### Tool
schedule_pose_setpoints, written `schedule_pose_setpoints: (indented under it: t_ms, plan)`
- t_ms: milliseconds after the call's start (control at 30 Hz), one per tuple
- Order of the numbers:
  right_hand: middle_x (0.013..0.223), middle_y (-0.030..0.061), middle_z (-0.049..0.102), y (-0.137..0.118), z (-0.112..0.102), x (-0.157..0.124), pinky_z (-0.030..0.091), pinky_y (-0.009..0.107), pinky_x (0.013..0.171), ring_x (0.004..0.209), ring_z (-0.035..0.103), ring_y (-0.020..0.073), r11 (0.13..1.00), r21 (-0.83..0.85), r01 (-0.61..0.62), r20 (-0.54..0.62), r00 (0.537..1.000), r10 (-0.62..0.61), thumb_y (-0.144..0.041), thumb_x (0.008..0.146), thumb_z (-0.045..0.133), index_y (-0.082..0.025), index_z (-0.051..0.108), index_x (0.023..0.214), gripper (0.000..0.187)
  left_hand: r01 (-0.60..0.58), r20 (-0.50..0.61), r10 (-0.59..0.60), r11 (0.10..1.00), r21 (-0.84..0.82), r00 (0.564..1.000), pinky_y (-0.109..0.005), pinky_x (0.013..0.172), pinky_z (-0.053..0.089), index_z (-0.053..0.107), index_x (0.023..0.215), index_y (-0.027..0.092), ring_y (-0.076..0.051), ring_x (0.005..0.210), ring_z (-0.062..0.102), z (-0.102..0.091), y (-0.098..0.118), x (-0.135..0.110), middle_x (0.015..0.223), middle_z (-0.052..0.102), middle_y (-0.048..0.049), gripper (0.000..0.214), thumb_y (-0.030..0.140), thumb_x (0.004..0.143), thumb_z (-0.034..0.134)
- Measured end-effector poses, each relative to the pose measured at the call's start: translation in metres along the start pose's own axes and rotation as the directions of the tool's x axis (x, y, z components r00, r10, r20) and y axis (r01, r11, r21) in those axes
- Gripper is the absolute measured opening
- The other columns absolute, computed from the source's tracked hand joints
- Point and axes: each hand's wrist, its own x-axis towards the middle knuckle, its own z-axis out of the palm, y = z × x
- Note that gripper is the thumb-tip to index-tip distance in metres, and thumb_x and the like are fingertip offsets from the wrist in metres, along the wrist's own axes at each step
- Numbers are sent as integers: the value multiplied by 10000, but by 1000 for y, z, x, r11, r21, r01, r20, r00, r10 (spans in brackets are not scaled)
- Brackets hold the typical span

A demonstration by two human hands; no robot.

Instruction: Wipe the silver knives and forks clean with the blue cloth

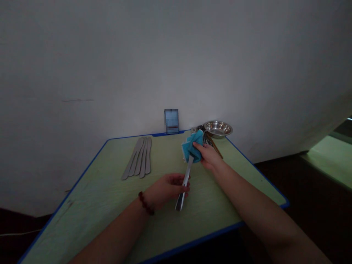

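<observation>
Pale green table (96,198) with blue edging lies beneath us. Our left hand (166,189) grips a utensil (188,171) on the near side of the cloth (196,146), its slim, shiny metal crossing our curled fingers. Our right hand (211,156) pinches the cloth over its hidden far end. Grey knives (141,157) lie left of the cloth; beyond it, rightward, sits a steel bowl (218,129).

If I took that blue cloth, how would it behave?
The cloth would probably flop, since it bunches into soft folds in the right hand. It's likely light, as it looks like plain fabric. It may not be very slippery: its surface looks matte.
</observation>
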Motion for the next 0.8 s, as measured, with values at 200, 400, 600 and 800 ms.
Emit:
schedule_pose_setpoints:
  t_ms: [200,400,600,800]
  plan:
    - [613,3,648,-3,-3,3,506,237,558,518,591,101,1000,-7,24,-36,999,-25,-167,645,598,-131,587,677,49,26,-18,-25,999,20,1000,-270,647,390,603,791,165,-99,603,528,1,0,0,715,591,22,288,179,513,678]
    - [624,5,653,-6,-7,6,510,251,573,542,600,106,998,6,65,-44,997,-65,-146,673,565,-132,589,689,32,10,2,-10,1000,12,1000,-247,614,388,604,804,163,-91,593,524,2,-1,0,707,593,21,288,172,526,675]
    - [622,-5,654,-7,-11,11,506,243,594,543,599,99,996,4,84,-38,996,-84,-136,682,548,-140,599,690,52,19,6,-19,1000,23,1000,-245,628,386,603,813,166,-91,609,528,1,-2,1,720,596,22,285,173,536,669]
    - [644,-12,656,-11,-14,13,500,234,623,565,600,90,995,28,100,-59,993,-99,-129,686,542,-149,597,699,60,9,9,-9,998,57,1000,-237,588,373,600,820,155,-91,587,520,0,-2,1,706,594,15,307,188,525,677]
